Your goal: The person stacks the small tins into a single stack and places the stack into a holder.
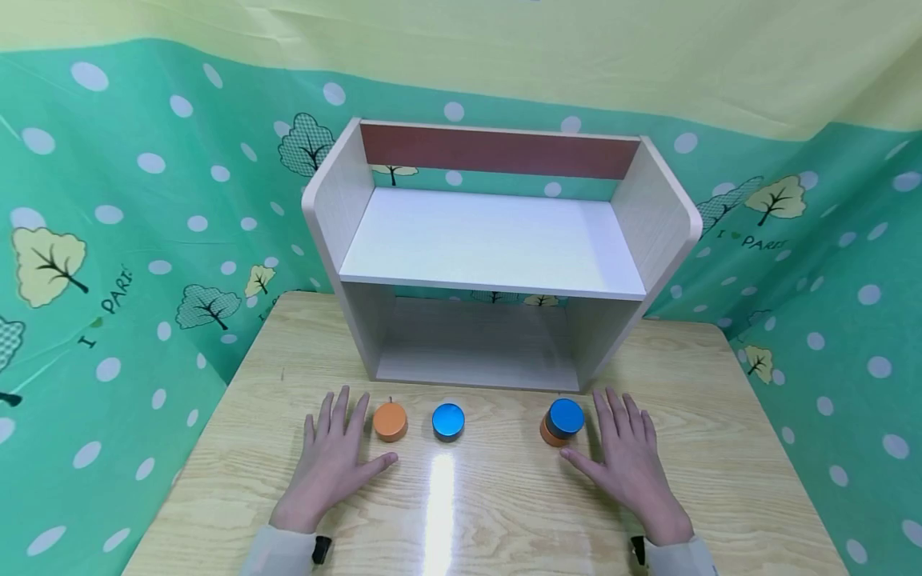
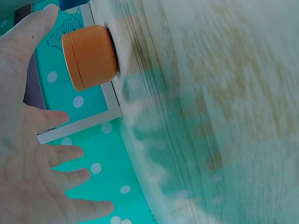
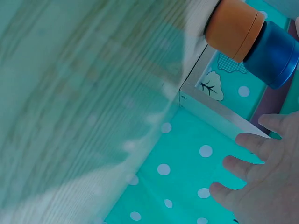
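My left hand (image 1: 330, 456) is spread palm down over the table, its fingers straight, just left of a small round orange tin (image 1: 390, 422). A lid seam shows on that orange tin (image 2: 91, 57) in the left wrist view. To its right stands a blue tin (image 1: 448, 421). Farther right, another blue tin (image 1: 565, 418) is stacked on a second orange tin (image 1: 551, 435); the right wrist view shows the upper blue tin (image 3: 272, 53) resting on the orange one. Beside this stack my right hand (image 1: 628, 460) is spread with straight fingers, its thumb tip close by the lower tin.
A white two-level shelf (image 1: 490, 240) with a dark red back strip (image 1: 497, 150) stands behind the tins on the wooden table (image 1: 519, 512). Green dotted curtains (image 1: 144, 200) hang around the table at the back and both sides.
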The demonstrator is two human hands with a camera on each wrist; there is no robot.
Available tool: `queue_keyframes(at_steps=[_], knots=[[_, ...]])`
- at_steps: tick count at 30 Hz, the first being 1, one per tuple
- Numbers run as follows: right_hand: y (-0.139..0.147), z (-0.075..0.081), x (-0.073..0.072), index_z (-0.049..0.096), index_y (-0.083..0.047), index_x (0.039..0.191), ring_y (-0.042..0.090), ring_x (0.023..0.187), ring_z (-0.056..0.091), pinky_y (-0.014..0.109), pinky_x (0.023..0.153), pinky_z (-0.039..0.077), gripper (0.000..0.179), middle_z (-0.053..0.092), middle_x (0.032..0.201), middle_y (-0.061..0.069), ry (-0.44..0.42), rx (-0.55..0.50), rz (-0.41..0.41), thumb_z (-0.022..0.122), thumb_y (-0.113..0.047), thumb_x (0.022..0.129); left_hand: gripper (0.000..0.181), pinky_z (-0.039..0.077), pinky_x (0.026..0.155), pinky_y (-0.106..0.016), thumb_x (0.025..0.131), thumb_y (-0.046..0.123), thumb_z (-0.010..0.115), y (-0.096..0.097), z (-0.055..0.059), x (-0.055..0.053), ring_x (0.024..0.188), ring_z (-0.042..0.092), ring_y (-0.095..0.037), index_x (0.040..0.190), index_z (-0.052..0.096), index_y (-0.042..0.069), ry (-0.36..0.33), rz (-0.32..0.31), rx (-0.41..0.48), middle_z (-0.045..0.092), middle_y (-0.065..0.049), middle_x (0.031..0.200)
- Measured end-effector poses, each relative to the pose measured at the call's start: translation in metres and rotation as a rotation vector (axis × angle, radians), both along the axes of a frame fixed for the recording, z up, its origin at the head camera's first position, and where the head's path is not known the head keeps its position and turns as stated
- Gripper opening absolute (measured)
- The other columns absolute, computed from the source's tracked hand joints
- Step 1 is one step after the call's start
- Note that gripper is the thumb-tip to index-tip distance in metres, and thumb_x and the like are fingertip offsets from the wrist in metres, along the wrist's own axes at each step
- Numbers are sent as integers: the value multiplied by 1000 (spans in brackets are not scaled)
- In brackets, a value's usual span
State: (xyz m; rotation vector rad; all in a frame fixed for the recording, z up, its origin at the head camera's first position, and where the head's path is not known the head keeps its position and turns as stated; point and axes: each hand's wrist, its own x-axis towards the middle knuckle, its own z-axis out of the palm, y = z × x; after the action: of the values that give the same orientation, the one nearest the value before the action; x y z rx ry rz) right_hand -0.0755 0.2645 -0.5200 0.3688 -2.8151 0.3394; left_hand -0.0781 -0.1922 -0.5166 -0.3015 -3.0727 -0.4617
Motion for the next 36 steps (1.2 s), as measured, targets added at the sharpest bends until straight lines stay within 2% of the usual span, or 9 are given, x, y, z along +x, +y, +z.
queue_keyframes(at_steps=[13,21,30,36], knots=[[-2,2,-1,36,1,151,51,138,27,74,104,24,108,35,151,27,-7,-9,-2,71,-70,78,109,12,108,-77,80,69,71,0,-1,0,145,9,-51,157,28,4,-5,2,11,15,-28,160],[-3,4,-2,35,4,151,51,138,29,74,104,26,107,36,151,28,-15,-41,0,73,-66,79,107,18,109,-75,82,69,69,1,-2,-2,144,16,-51,156,28,3,4,-9,40,17,-28,160],[-7,8,-2,26,3,154,51,138,29,72,104,29,108,32,152,30,-81,-178,8,81,-53,80,103,25,114,-64,84,63,71,1,-2,-3,144,21,-47,156,27,2,18,-38,139,21,-26,159],[-9,11,-3,23,1,155,51,137,30,72,102,33,107,32,152,30,-145,-358,30,85,-41,79,100,34,110,-62,85,57,75,4,1,-4,144,25,-43,156,29,4,8,-39,240,24,-23,159]])
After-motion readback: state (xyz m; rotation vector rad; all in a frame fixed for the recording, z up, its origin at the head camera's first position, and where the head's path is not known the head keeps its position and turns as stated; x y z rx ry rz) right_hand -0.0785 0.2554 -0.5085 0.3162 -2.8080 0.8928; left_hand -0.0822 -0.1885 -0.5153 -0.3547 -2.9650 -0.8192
